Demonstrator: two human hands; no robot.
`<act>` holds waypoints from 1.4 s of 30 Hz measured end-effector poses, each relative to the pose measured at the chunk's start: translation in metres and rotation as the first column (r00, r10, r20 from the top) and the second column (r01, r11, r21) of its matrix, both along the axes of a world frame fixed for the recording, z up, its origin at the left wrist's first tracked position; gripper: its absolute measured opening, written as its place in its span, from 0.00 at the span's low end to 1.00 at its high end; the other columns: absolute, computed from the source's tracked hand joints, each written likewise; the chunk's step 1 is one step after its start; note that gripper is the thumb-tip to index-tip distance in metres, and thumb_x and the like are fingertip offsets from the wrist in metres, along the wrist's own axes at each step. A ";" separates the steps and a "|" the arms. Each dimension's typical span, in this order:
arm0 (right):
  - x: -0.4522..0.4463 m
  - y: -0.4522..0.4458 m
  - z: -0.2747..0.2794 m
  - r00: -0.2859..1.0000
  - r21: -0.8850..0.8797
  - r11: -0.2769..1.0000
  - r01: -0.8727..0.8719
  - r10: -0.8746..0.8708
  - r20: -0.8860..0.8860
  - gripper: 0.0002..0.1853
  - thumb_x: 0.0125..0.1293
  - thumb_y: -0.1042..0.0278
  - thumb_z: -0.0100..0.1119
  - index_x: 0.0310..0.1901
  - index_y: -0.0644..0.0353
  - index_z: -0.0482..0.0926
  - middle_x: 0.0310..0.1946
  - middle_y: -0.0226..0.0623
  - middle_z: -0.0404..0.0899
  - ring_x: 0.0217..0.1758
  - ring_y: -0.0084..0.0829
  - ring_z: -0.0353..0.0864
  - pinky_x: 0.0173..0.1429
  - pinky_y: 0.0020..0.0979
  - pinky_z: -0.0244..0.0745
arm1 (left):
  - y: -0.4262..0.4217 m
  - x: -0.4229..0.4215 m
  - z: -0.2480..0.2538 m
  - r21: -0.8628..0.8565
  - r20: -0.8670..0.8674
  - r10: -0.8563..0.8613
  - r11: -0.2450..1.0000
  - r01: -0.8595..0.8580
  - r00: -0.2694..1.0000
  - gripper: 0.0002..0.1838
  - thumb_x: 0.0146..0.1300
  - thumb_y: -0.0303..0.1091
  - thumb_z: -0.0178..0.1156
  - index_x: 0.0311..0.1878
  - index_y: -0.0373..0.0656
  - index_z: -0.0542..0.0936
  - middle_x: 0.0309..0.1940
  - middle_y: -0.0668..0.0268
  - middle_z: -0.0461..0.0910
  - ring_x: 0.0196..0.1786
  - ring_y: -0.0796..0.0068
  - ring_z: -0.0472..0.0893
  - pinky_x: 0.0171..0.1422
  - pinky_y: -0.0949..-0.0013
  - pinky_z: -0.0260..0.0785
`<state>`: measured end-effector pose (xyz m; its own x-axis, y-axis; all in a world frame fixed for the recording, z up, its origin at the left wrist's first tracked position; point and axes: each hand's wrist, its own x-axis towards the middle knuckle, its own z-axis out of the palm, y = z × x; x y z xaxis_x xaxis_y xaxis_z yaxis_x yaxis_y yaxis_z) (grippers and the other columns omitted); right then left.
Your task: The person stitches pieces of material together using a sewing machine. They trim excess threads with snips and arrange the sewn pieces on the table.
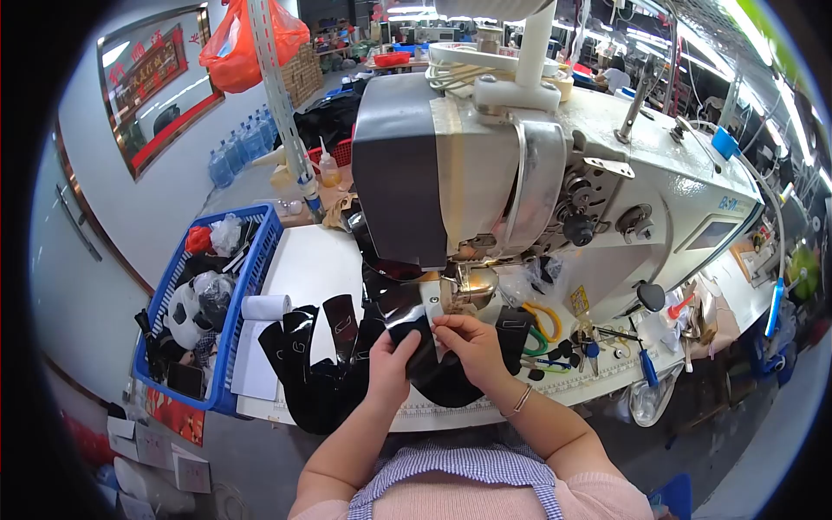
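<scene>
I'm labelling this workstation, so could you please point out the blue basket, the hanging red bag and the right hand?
Blue basket (228,348): head view, side wall.
Hanging red bag (231,54): head view, left side.
Right hand (474,345): head view, back of the hand.

The person wears a pale pink top (598,496) in a finely textured knit, its sleeves ending above the elbows. Over it, just beyond the front edge of the bench (468,418), sits an apron (468,464) in small blue-and-white checks (the upper border looks slightly gathered), with a matching strap (547,498) on each side. A slim, shiny bracelet (520,399) circles the right wrist; both forearms are bare.
</scene>
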<state>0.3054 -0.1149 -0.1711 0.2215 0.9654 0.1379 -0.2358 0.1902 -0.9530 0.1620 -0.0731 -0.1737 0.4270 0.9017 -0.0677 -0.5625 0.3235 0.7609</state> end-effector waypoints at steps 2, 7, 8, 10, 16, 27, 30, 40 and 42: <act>-0.001 -0.001 -0.001 0.995 0.038 0.998 0.050 -0.046 -0.093 0.08 0.65 0.75 0.54 0.45 0.66 0.76 0.38 0.33 0.80 0.37 0.19 0.78 0.45 0.24 0.74 | 0.005 0.006 0.005 0.049 -0.018 0.028 0.998 -0.028 0.999 0.08 0.62 0.26 0.58 0.44 0.37 0.76 0.36 0.65 0.80 0.36 0.77 0.81 0.42 0.74 0.75; -0.010 -0.003 -0.001 0.784 0.102 0.993 0.058 0.018 -0.620 0.05 0.68 0.76 0.48 0.43 0.63 0.73 0.31 0.28 0.76 0.34 0.20 0.75 0.49 0.30 0.74 | 0.007 0.007 0.007 0.020 -0.068 -0.004 1.000 0.005 0.998 0.06 0.62 0.26 0.58 0.42 0.37 0.76 0.36 0.64 0.80 0.36 0.77 0.81 0.39 0.74 0.75; -0.009 -0.003 -0.003 0.761 0.114 0.992 0.059 0.029 -0.648 0.05 0.68 0.75 0.48 0.43 0.62 0.73 0.28 0.26 0.73 0.31 0.20 0.73 0.49 0.30 0.74 | 0.007 0.007 0.008 0.004 -0.079 -0.005 1.000 0.005 0.997 0.06 0.62 0.27 0.58 0.41 0.37 0.76 0.35 0.65 0.80 0.35 0.77 0.81 0.38 0.73 0.75; -0.004 0.000 -0.007 0.712 0.136 0.989 0.058 0.055 -0.700 0.04 0.68 0.74 0.48 0.42 0.60 0.72 0.23 0.23 0.68 0.26 0.19 0.69 0.47 0.31 0.75 | 0.016 0.006 0.008 -0.015 -0.085 0.175 0.984 -0.177 0.981 0.06 0.62 0.27 0.58 0.41 0.38 0.75 0.34 0.65 0.80 0.34 0.77 0.81 0.37 0.73 0.75; 0.034 -0.015 0.010 0.932 0.008 1.000 -0.024 0.025 -0.363 0.08 0.69 0.73 0.47 0.47 0.60 0.72 0.27 0.24 0.71 0.27 0.17 0.71 0.47 0.28 0.76 | 0.028 -0.019 0.029 0.087 -0.097 0.102 0.992 -0.094 0.990 0.07 0.61 0.26 0.57 0.42 0.36 0.75 0.35 0.62 0.80 0.34 0.74 0.81 0.38 0.72 0.76; -0.009 -0.015 0.023 0.794 0.067 0.985 -0.161 0.169 -0.584 0.11 0.69 0.68 0.49 0.50 0.61 0.71 0.21 0.23 0.64 0.28 0.19 0.69 0.46 0.28 0.71 | -0.012 -0.028 0.008 0.056 -0.121 -0.045 0.997 0.052 0.992 0.12 0.60 0.22 0.59 0.47 0.35 0.75 0.40 0.63 0.80 0.39 0.76 0.81 0.46 0.71 0.76; -0.001 -0.011 0.022 0.735 0.010 0.990 -0.139 0.110 -0.670 0.09 0.69 0.67 0.48 0.46 0.60 0.73 0.15 0.20 0.53 0.17 0.14 0.50 0.26 0.21 0.57 | -0.021 -0.021 0.007 0.096 -0.152 -0.044 0.994 0.059 0.987 0.12 0.59 0.21 0.59 0.47 0.35 0.75 0.40 0.64 0.80 0.40 0.75 0.81 0.47 0.72 0.76; 0.042 -0.028 0.034 0.954 -0.131 0.949 -0.288 0.272 -0.129 0.13 0.66 0.70 0.53 0.51 0.61 0.77 0.20 0.19 0.66 0.21 0.12 0.61 0.26 0.16 0.58 | -0.006 -0.051 0.000 0.057 -0.158 0.032 0.998 -0.023 0.987 0.12 0.60 0.20 0.56 0.49 0.35 0.74 0.39 0.63 0.80 0.39 0.75 0.81 0.45 0.71 0.76; 0.017 -0.028 0.021 0.958 -0.135 0.970 -0.203 0.225 0.177 0.11 0.64 0.72 0.56 0.48 0.63 0.77 0.24 0.22 0.72 0.25 0.13 0.67 0.30 0.17 0.64 | -0.013 -0.042 0.008 0.056 -0.123 0.017 0.998 -0.010 0.992 0.13 0.60 0.21 0.56 0.49 0.36 0.74 0.38 0.64 0.79 0.37 0.77 0.80 0.44 0.73 0.75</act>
<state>0.3225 -0.1427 -0.1506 -0.0116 0.9990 0.0435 -0.0722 0.0426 -0.9965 0.1201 -0.0863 -0.1660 0.4065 0.9111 -0.0688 -0.4675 0.2721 0.8411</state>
